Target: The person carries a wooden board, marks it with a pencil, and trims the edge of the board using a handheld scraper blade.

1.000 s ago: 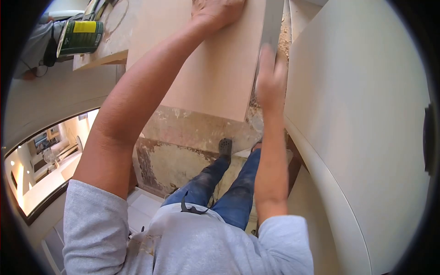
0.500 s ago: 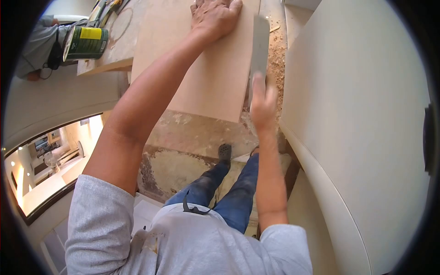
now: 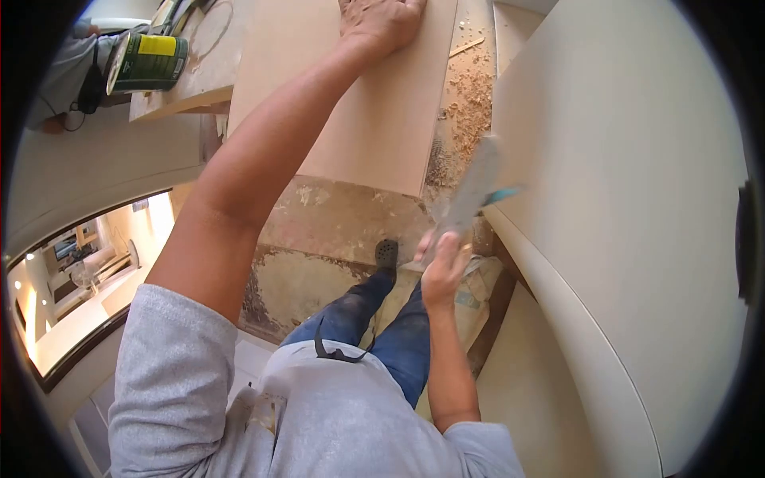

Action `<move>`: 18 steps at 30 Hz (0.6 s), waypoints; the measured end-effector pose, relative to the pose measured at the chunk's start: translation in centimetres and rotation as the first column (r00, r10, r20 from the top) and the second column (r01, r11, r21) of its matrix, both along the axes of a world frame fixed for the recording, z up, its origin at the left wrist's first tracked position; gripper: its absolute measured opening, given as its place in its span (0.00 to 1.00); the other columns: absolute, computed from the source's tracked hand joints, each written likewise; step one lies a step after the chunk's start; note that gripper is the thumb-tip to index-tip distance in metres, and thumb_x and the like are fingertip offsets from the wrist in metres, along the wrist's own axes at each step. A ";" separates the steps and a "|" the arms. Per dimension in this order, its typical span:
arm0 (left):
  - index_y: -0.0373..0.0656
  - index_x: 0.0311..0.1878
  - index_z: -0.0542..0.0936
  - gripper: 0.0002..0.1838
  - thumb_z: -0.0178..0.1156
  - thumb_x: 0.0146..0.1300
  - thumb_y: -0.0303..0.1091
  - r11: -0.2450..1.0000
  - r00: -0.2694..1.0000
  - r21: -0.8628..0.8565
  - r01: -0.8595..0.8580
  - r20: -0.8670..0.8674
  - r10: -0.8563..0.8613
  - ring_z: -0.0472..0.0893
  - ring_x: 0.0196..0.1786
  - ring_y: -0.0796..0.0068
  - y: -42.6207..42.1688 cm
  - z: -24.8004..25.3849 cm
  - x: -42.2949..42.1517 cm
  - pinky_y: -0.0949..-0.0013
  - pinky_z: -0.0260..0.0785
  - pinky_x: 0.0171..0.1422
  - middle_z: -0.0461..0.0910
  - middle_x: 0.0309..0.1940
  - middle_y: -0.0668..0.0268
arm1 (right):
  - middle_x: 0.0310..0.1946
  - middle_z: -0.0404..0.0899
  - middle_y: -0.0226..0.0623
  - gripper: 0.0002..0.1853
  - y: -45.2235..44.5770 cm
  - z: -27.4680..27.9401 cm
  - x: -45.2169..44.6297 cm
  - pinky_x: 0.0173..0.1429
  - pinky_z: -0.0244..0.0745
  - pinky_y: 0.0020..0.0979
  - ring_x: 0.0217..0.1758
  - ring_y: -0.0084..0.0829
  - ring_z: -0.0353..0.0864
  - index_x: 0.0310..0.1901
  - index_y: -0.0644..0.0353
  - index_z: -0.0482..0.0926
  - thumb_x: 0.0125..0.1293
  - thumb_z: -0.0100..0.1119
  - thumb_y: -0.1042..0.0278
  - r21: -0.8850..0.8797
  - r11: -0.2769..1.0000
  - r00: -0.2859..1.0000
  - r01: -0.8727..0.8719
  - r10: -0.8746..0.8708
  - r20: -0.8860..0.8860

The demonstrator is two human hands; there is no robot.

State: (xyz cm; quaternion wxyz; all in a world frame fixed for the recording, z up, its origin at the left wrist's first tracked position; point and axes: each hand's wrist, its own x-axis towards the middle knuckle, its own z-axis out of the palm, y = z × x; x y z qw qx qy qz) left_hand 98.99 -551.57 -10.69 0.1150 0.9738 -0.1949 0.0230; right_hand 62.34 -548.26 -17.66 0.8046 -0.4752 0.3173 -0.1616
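My left hand [image 3: 384,22] lies flat on a pale wooden board [image 3: 378,119] at the top of the view. Its fingertips run up to the frame's upper edge. Fingers of my right hand [image 3: 446,275] are wrapped round a long grey hand plane [image 3: 475,182], blurred by motion, with a teal part sticking out to its right. The plane is off the board, past its near right corner and tilted up to the right.
Wood shavings [image 3: 472,99] litter the strip right of the board. A large pale panel [image 3: 621,199] stands on the right. On a worktop at the upper left is a dark green can [image 3: 147,64] with a yellow label. Another person's grey sleeve [image 3: 68,68] shows behind it.
My right hand has drawn the hand plane back from beside the board's right edge toward my body, and turned it. My left hand stays pressed on the board.
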 end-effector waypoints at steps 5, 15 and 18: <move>0.52 0.81 0.65 0.35 0.42 0.77 0.59 0.999 1.000 0.036 -0.008 0.000 0.008 0.58 0.81 0.37 -0.3 0.1 0.1 0.41 0.48 0.84 0.57 0.80 0.37 | 0.26 0.75 0.31 0.18 -5.7 0.1 7.8 0.30 0.69 0.27 0.25 0.23 0.72 0.41 0.61 0.75 0.83 0.47 0.54 -0.090 0.988 0.990 -0.128 0.122 -0.070; 0.49 0.80 0.66 0.35 0.43 0.76 0.58 0.999 0.998 0.003 0.036 0.052 -0.036 0.59 0.80 0.36 0.4 -1.3 0.3 0.41 0.49 0.83 0.59 0.78 0.36 | 0.34 0.82 0.45 0.20 -5.6 -0.5 11.5 0.38 0.75 0.39 0.34 0.37 0.81 0.55 0.73 0.76 0.81 0.52 0.59 -0.687 0.692 0.974 -0.221 0.197 -0.115; 0.49 0.80 0.66 0.36 0.43 0.76 0.58 0.999 0.998 -0.013 0.036 0.047 -0.035 0.59 0.80 0.36 0.0 0.0 0.4 0.42 0.49 0.84 0.59 0.78 0.35 | 0.25 0.76 0.32 0.18 0.4 2.6 1.3 0.29 0.71 0.30 0.24 0.23 0.76 0.55 0.70 0.73 0.81 0.52 0.59 -0.138 0.962 0.965 -0.235 0.214 -0.151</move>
